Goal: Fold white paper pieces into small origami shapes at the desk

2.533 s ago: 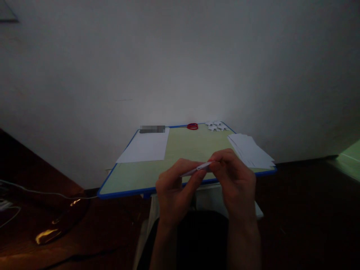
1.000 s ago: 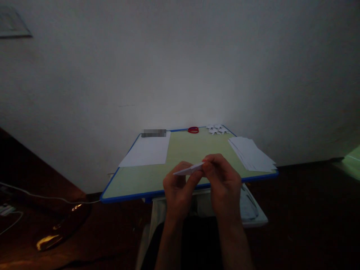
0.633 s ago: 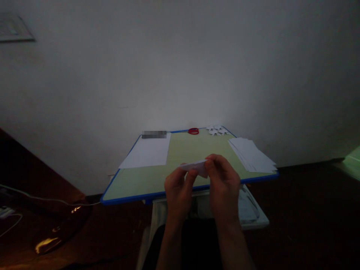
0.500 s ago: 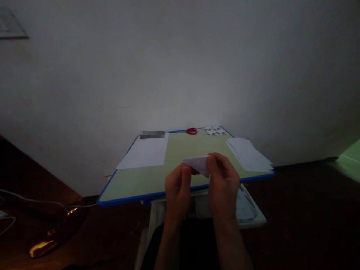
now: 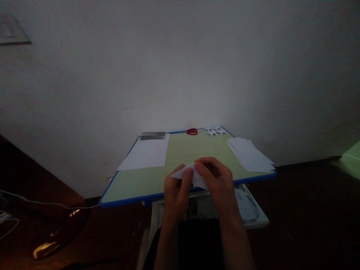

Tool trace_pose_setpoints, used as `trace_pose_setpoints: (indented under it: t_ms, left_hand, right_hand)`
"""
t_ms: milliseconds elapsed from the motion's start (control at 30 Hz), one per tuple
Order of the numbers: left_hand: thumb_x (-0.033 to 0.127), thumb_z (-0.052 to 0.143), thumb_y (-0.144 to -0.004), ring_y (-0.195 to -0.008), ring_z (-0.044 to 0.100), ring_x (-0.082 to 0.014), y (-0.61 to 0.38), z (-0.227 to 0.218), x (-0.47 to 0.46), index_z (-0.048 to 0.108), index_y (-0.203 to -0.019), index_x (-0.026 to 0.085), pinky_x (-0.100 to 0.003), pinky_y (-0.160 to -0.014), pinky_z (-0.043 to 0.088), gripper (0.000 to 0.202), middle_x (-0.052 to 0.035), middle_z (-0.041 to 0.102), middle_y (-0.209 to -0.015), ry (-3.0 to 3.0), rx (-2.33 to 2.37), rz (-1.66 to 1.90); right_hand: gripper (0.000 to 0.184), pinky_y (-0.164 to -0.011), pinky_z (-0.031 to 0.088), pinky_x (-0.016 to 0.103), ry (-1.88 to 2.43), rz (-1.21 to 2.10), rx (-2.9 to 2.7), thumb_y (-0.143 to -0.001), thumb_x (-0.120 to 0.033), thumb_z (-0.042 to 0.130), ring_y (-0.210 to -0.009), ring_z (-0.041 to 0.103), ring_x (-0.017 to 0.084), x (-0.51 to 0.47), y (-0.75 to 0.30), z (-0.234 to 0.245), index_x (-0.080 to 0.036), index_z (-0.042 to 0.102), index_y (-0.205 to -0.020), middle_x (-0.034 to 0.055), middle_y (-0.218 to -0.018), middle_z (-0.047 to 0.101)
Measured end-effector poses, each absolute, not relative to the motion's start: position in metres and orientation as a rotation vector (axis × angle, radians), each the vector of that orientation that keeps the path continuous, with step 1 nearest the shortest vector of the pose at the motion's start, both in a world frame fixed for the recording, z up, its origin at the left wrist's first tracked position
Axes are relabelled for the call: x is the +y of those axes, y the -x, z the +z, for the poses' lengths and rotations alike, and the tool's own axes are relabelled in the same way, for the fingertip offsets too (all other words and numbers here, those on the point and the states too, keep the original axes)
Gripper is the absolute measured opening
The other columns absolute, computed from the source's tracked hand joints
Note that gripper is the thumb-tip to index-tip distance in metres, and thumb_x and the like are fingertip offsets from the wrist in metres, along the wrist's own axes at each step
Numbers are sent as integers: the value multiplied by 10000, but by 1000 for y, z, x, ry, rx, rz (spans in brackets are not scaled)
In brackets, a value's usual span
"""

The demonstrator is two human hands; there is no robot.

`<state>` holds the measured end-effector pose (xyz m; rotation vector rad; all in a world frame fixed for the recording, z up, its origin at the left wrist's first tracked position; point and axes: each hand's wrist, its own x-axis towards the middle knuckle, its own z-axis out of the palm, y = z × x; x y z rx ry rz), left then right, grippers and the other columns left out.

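Both my hands hold one small folded white paper piece (image 5: 188, 175) just above the near edge of a green table with a blue rim (image 5: 126, 201). My left hand (image 5: 176, 192) pinches its left part with thumb and fingers. My right hand (image 5: 218, 182) grips its right part, fingers curled over the top. The paper's point sticks out to the left.
On the table lie a white sheet (image 5: 146, 153) at the left, a stack of white paper strips (image 5: 249, 154) at the right, red rubber bands (image 5: 192, 131) and several small folded paper pieces (image 5: 215, 130) at the far edge. A white wall stands behind. A white cable (image 5: 42, 203) crosses the dark floor at left.
The folded paper has been turned and lowered between my hands, from a thin edge-on strip to a broader triangle. Both hands have moved slightly down and closer together.
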<state>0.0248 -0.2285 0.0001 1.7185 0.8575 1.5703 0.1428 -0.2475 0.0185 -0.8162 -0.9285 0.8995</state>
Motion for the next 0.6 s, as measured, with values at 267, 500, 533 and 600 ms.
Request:
trace_pose_setpoints:
  t_ms: [267, 500, 533, 600]
  left_hand:
    - [413, 568, -1006, -579, 498, -108, -24, 0, -230, 568, -669, 173, -220, -532, 397, 414, 24, 505, -632, -1734, 837, 1575]
    - [409, 559, -1013, -563, 474, -105, -22, 6, -229, 547, -662, 179, -228, -521, 374, 419, 29, 473, -626, -1825, 764, 1498]
    - [409, 555, -1015, -565, 479, -106, -22, 7, -229, 548, -661, 179, -229, -525, 377, 423, 27, 479, -626, -1836, 761, 1504]
    - [415, 549, -1017, -572, 493, -110, -23, 7, -229, 557, -664, 180, -232, -537, 387, 425, 24, 489, -626, -1851, 772, 1508]
  right_hand:
    - [245, -692, 555, 263, 786, 965, -978, -768, -364, 851, -772, 696, 160, -251, -149, 20, -258, 779, -978, -6, -839, 755]
    - [180, -579, 446, 230, 830, 947, -1007, -768, -338, 840, -634, 577, 118, -252, -147, 23, -210, 715, -747, -35, -681, 665]
    - [181, -581, 435, 230, 831, 923, -1017, -777, -331, 834, -632, 559, 116, -252, -147, 23, -210, 704, -746, -41, -673, 649]
    - [199, -584, 412, 232, 831, 874, -1027, -790, -330, 827, -629, 525, 112, -253, -146, 23, -208, 680, -735, -50, -657, 612]
